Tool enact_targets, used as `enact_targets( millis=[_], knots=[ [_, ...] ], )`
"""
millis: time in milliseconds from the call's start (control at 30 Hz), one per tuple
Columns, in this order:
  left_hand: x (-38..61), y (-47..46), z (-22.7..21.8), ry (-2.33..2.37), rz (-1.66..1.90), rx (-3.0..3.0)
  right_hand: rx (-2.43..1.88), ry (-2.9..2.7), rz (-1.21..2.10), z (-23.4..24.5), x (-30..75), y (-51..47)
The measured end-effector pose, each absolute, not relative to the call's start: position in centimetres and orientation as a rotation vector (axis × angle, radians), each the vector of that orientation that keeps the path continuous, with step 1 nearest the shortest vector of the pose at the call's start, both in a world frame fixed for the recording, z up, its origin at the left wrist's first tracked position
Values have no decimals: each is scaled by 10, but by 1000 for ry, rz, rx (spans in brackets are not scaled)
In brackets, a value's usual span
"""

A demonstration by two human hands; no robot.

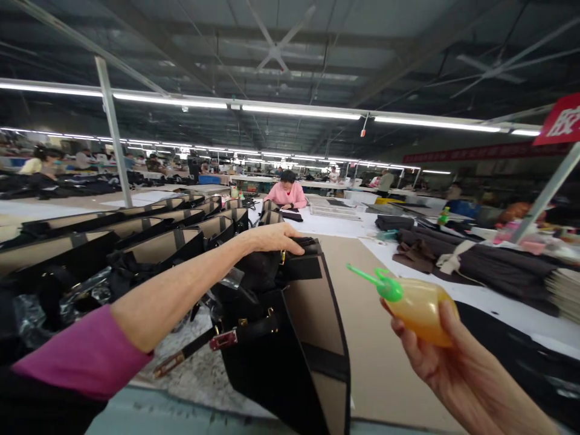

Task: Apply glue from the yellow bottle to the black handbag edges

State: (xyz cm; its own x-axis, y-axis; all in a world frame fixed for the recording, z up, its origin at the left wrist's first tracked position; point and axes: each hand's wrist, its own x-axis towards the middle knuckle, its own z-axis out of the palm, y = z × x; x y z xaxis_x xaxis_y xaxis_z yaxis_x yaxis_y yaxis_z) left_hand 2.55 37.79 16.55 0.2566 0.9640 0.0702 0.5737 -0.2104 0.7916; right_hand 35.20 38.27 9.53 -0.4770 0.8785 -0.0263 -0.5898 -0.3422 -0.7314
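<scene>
Right hand (446, 365) grips a bottle (419, 307), long axis aslant, nozzle (387, 287) up-left; left hand (275, 237) touches a black bag (267, 359), grip unclear.

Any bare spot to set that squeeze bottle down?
Mostly the beige board, between the nearest black handbag and the black sheet at right; the right hand with the squeeze bottle is over part of it. Smaller: white tabletop between that sheet and the dark fabric stack. Crowded: left of the nearest handbag, rows of black handbags.
</scene>
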Motion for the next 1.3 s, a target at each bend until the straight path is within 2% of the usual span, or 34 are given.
enact_targets(
  millis=[167, 367, 667, 1300],
  knots=[
    [30, 384, 173, 1391, 361, 1960, -638, -1067, 1591, 112, 361, 384],
    [38, 387, 157, 1365, 228, 1790, -563, -1423, 1253, 98, 360, 394],
    [48, 381, 142, 1443, 114, 1760, -478, -1641, 1068, 92, 355, 402],
    [44, 384, 119, 1389, 86, 1723, -476, -1751, 974, 66, 353, 420]
  ],
)
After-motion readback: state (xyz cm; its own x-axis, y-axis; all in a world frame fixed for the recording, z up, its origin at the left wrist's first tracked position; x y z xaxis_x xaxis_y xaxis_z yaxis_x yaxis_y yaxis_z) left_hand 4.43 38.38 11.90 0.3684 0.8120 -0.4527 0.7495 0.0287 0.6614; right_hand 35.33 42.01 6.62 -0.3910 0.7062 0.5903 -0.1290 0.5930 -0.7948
